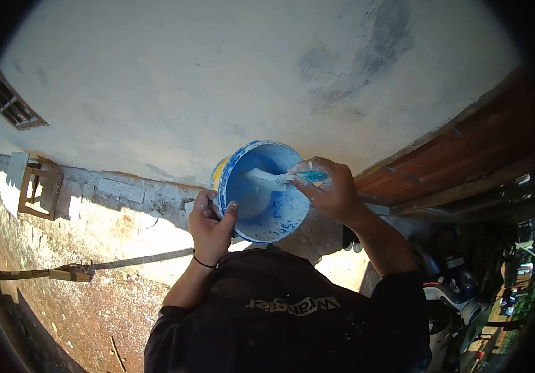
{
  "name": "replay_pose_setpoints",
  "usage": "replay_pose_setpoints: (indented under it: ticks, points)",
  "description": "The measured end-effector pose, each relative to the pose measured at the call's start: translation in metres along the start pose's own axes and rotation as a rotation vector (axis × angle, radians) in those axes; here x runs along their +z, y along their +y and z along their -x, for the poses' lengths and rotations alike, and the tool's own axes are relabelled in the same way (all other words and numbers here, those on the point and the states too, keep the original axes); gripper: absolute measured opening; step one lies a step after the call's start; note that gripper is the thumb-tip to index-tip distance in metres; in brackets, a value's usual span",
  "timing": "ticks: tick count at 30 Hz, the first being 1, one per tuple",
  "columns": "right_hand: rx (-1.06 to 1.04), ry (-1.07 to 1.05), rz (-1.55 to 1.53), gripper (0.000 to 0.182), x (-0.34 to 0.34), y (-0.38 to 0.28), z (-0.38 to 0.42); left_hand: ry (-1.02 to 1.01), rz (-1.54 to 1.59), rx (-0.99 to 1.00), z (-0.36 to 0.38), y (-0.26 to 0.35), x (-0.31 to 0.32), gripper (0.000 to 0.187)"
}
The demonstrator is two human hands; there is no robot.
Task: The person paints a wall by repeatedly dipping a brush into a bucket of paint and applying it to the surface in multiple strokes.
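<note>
A blue paint bucket (289, 214) with a yellow patch outside is tilted so that its mouth faces me. White paint smears its inner wall, and a pale liquid lies inside. My left hand (211, 229) grips the bucket's left rim, thumb over the edge and fingers outside. In my right hand (324, 185) is a paintbrush (267, 180) with a teal handle, held by fingers closed around it. The brush points left into the bucket's mouth, its head coated in white. White specks mark the right hand.
A patchy pale wall (168, 81) rises in front, with a small barred window (14, 102) at left. A wooden stool (37, 189) stands near the wall. Reddish-brown wood (448, 155) runs along the right, and a motorcycle (454, 298) is parked behind at lower right.
</note>
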State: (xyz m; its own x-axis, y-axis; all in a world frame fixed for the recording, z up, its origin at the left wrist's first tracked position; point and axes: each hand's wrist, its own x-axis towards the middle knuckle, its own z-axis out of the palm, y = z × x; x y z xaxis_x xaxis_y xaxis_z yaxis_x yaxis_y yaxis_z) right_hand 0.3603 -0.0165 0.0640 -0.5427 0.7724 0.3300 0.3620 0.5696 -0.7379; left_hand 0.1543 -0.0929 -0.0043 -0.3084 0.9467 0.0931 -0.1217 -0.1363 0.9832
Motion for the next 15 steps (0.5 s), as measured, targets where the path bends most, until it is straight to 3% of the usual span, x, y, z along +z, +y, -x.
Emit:
replay_pose_setpoints:
  ticks: [3, 5, 6, 7, 9, 10, 12, 13, 15]
  points:
    - [-0.061, 0.014, 0.089, 0.019, 0.006, 0.002, 0.004, 0.007, -0.040, 0.001, 0.000, -0.001, 0.000, 0.021]
    - [-0.037, 0.063, -0.034, 0.021, 0.016, 0.013, 0.009, 0.000, -0.045, -0.017, -0.002, -0.002, 0.002, 0.020]
    - [-0.163, -0.021, 0.195, 0.020, 0.019, 0.015, 0.011, -0.001, -0.043, -0.014, -0.002, -0.002, 0.003, 0.020]
    - [-0.189, -0.018, 0.209, 0.020, 0.024, 0.015, 0.011, 0.004, -0.028, -0.013, -0.002, -0.003, 0.003, 0.020]
    - [0.161, 0.045, -0.190, 0.019, 0.027, 0.011, 0.008, 0.008, -0.016, -0.013, 0.000, -0.005, 0.001, 0.020]
    - [0.159, 0.046, -0.188, 0.019, 0.030, 0.012, 0.009, -0.003, -0.053, -0.022, 0.000, -0.007, 0.000, 0.019]
    - [-0.043, 0.115, -0.026, 0.017, 0.034, 0.018, 0.012, -0.016, -0.091, -0.027, -0.002, -0.009, 0.002, 0.019]
    - [-0.042, 0.121, -0.023, 0.017, 0.036, 0.018, 0.015, -0.008, -0.067, -0.048, -0.002, -0.009, 0.003, 0.018]
    - [-0.207, 0.060, 0.179, 0.017, 0.034, 0.016, 0.016, -0.013, -0.031, -0.050, -0.004, -0.009, 0.006, 0.017]
